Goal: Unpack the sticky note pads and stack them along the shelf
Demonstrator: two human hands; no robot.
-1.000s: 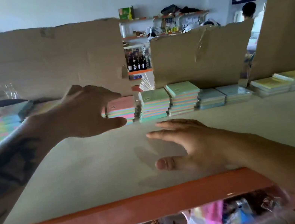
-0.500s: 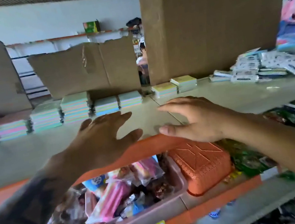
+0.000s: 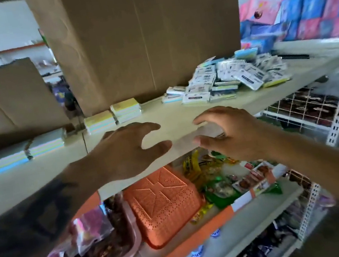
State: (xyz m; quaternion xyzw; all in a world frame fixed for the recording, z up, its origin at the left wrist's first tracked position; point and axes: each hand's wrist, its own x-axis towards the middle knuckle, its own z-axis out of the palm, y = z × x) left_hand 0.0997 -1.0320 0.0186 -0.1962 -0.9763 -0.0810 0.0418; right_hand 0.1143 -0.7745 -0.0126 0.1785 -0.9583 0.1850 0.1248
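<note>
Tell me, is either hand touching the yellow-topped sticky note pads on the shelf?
Apart. The head view shows bare shelf between the yellow-topped sticky note pads and both the left hand and right hand, which hold nothing.

Sticky note pads (image 3: 25,151) at left smear into blur; packet (image 3: 200,96) print is illegible.

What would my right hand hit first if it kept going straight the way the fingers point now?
Probably the left hand: the right hand points leftward across the shelf front, with only a small gap between them. Depth is unclear, so it might pass.
</note>
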